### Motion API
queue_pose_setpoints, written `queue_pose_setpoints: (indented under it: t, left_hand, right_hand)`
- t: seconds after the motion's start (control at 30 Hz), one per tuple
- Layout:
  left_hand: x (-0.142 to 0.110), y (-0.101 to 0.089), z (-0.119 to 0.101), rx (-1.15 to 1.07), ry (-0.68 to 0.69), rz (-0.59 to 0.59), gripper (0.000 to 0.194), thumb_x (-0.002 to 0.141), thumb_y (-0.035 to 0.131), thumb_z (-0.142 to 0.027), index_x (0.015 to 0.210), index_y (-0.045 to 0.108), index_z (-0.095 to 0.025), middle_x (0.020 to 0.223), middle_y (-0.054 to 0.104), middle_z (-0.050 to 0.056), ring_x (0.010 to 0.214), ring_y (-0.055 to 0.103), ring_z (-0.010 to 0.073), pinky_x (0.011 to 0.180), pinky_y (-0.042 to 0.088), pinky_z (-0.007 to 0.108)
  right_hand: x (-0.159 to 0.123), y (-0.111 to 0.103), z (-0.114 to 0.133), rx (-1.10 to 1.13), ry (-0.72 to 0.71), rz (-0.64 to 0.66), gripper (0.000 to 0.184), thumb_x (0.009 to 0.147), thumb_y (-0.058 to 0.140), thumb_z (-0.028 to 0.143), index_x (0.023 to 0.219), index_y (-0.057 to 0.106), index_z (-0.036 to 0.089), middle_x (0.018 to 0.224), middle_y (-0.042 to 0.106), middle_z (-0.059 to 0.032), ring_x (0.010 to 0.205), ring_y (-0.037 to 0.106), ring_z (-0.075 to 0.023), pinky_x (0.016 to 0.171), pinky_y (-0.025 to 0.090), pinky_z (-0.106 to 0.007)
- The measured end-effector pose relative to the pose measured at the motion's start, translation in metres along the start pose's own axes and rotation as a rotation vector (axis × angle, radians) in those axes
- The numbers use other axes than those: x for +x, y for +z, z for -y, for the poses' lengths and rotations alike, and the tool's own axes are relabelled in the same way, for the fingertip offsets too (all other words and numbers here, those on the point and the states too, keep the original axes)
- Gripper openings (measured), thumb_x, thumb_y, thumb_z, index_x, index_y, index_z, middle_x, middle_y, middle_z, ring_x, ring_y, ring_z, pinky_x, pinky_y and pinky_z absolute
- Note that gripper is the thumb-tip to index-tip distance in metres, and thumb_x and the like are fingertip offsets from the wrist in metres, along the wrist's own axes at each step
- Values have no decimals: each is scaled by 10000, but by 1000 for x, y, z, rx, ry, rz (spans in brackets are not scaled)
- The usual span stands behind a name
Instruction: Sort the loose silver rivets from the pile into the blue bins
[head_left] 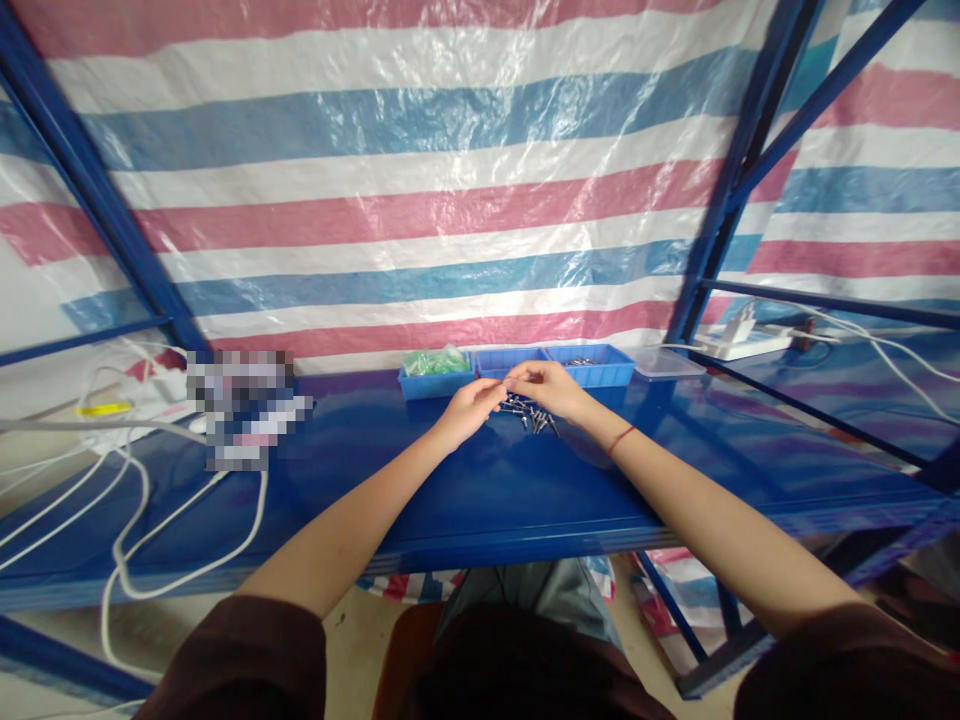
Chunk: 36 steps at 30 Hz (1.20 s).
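Note:
Both my arms reach forward over a blue metal shelf (480, 490). My left hand (469, 408) and my right hand (550, 388) meet fingertip to fingertip, each pinched on a small metal part too small to make out. Just beneath them lies a small pile of dark metal screws (532, 415) on the shelf. A red string circles my right wrist (621, 439). Behind the hands stand three blue bins: the left one (435, 377) holds green pieces, the middle one (510, 358) is partly hidden, the right one (600, 364) holds some metal parts.
A clear plastic lid or tray (664, 364) sits right of the bins. White cables (135, 520) loop over the shelf's left side near a blurred patch. A white power strip (739, 340) lies at the right. Blue rack posts and a striped tarp stand behind.

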<state>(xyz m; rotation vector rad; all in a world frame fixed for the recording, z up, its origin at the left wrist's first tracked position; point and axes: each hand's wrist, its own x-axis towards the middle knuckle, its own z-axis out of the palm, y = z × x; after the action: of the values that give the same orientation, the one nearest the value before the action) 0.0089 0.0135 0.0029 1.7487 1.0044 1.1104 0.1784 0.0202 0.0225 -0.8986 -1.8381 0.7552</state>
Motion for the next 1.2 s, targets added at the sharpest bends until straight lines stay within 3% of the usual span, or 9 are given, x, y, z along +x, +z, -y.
queue_pose_setpoints:
  t: [0.13,0.33,0.5,0.6,0.73,0.83,0.93,1.07,1.2]
  left_hand:
    - [0,0,0,16,55,-23,216,780,577,-334,882,606,-146,760,640,20,684,572,112,601,437,222]
    - [4,-3,6,51,151,-125,210,759,617,-318,870,595,-141,813,637,33,730,579,123,674,456,246]
    - [2,-1,8,67,198,-123,485,780,613,-342,1205,473,-155,860,657,39,775,597,133,781,463,287]
    - [-4,1,3,242,252,-22,535,810,579,-353,1296,422,-192,928,664,44,797,600,141,821,464,309]
    - [-14,4,-4,545,418,232,311,847,526,-342,1133,619,-265,1113,640,52,1016,574,191,953,405,353]
    - [-16,6,-6,701,442,309,256,845,530,-360,1051,672,-309,1200,616,33,1111,540,230,978,378,399]
    - [-14,7,-5,753,473,309,222,856,514,-313,960,703,-260,1131,653,53,1051,581,223,950,397,387]
    - [-8,5,-1,761,500,294,180,841,527,-218,825,706,-198,943,698,67,943,624,207,902,429,341]
    - [-7,3,1,747,400,230,116,804,570,-191,818,684,-186,888,699,56,837,645,192,810,473,303]
  right_hand:
    - [-1,0,4,16,16,-7,297,683,653,415,772,653,131,651,614,2,592,517,-96,613,420,-253]
    - [-1,-2,2,-5,26,18,247,660,655,367,742,656,134,637,598,9,584,503,-93,603,411,-251]
    - [0,-3,-3,30,196,56,248,662,646,378,740,657,143,528,512,40,455,391,-63,438,311,-210]
    - [4,-13,-7,183,304,-200,221,671,652,374,703,587,165,500,431,58,414,336,-56,380,249,-203]
    - [9,-42,-18,316,481,-648,251,727,634,304,636,422,205,509,396,58,394,309,-50,355,243,-205]
    - [9,-61,-24,330,599,-751,187,819,524,284,693,407,212,508,403,50,369,274,-42,345,230,-206]
    - [7,-65,-23,339,605,-731,117,850,430,237,737,421,206,510,385,57,356,255,-38,341,217,-199]
    - [8,-53,-16,349,564,-646,41,794,472,184,756,486,187,537,412,54,366,278,-36,346,216,-187]
    - [7,-40,-12,166,451,-448,89,763,515,214,688,534,171,535,453,32,387,316,-53,356,230,-204]
